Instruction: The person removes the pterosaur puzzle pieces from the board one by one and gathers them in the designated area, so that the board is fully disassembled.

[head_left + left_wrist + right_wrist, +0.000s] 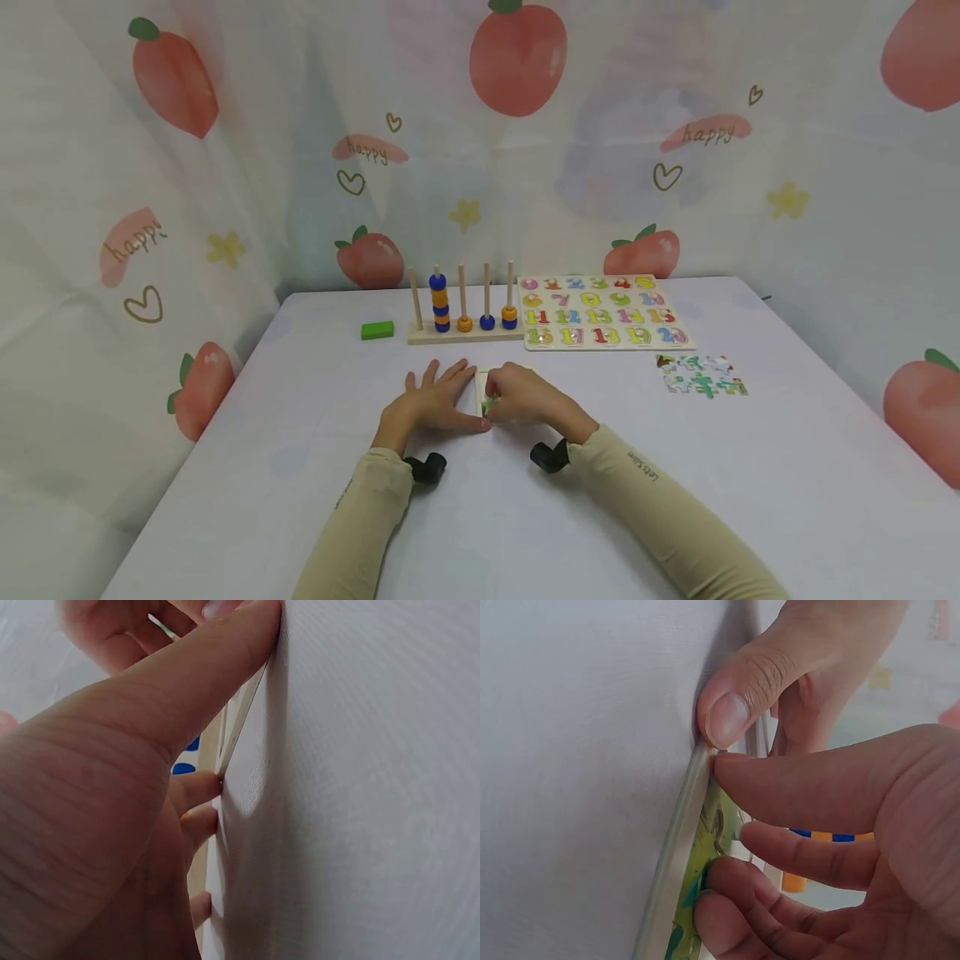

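Observation:
A small framed puzzle board with a green picture lies flat on the table between my two hands. My left hand is spread at its left side, with the thumb at the near corner and fingertips at the edge. My right hand is bent over the board and covers most of it. In the right wrist view the right thumb touches near the corner, beside the left thumb. Other right fingertips rest on the green picture. Whether a loose piece is between them is hidden.
Behind stands a wooden peg rack with blue and orange beads. A number puzzle board lies right of it, and a green block left of it. Several loose jigsaw pieces lie at the right. A patterned cloth hangs behind.

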### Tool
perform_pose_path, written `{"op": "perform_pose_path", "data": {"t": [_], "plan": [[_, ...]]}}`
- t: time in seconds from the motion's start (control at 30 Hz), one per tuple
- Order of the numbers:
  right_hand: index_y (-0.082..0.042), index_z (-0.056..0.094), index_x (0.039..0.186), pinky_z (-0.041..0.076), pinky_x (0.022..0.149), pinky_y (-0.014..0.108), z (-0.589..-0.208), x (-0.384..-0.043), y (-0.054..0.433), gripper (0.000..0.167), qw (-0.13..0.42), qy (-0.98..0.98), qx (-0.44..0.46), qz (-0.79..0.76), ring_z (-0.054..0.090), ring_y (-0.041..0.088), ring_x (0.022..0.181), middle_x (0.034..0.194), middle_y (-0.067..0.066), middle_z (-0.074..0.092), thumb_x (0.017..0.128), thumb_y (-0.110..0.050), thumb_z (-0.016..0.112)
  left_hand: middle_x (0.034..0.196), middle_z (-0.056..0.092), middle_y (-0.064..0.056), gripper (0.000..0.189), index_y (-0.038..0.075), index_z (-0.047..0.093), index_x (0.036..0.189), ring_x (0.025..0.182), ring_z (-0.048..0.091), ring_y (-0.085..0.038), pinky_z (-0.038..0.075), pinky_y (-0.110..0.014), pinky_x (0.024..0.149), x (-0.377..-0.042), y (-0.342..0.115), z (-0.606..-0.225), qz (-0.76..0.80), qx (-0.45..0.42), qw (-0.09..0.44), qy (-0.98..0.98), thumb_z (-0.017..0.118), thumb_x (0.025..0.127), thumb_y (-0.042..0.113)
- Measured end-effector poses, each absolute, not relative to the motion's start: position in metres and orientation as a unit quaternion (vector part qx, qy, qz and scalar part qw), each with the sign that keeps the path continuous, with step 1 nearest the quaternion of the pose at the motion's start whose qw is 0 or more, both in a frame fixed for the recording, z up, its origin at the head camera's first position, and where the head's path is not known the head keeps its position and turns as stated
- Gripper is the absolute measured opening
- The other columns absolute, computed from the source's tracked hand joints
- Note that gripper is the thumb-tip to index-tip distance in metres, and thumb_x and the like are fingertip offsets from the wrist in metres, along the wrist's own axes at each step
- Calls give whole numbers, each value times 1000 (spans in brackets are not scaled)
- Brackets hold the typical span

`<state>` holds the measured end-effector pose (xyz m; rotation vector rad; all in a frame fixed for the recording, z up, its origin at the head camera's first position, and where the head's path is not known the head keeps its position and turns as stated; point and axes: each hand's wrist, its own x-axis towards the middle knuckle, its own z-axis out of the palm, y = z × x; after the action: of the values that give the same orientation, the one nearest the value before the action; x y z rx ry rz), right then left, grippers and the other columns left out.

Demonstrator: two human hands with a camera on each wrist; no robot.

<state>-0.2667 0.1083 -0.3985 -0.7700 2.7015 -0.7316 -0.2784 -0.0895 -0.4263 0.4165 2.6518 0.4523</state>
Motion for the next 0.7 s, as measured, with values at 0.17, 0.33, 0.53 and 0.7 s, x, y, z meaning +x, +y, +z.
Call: {"op": "perform_pose_path", "data": {"t": [0.17,0.33,0.53,0.7], "plan": [[-4,64,103,48,73,34,-399,-264,109,29,114,925,-254,-259,53,21,85,93,5,59,85,-6,86,180,10,2,104,26,25,173,163,-7,-40,-10,-72,122,-274,-89,-421,163,151,209,952,74,90,67],[-3,62,103,49,75,34,-398,-263,108,26,106,918,-260,-280,53,22,85,93,7,60,88,-1,82,180,14,1,103,24,29,172,163,-4,-41,-8,-73,123,-270,-88,-416,162,148,200,955,74,90,67],[-3,60,103,48,75,33,-399,-263,109,24,104,911,-267,-297,54,20,84,92,6,60,90,3,79,179,16,1,103,24,30,171,163,-2,-42,-6,-74,123,-268,-88,-415,160,150,194,956,75,89,68],[-4,61,102,48,72,31,-398,-261,111,20,107,905,-259,-320,55,19,82,89,4,61,91,7,73,179,16,1,104,24,30,171,163,-2,-43,-5,-74,123,-269,-89,-416,156,153,192,957,74,89,69]]}}
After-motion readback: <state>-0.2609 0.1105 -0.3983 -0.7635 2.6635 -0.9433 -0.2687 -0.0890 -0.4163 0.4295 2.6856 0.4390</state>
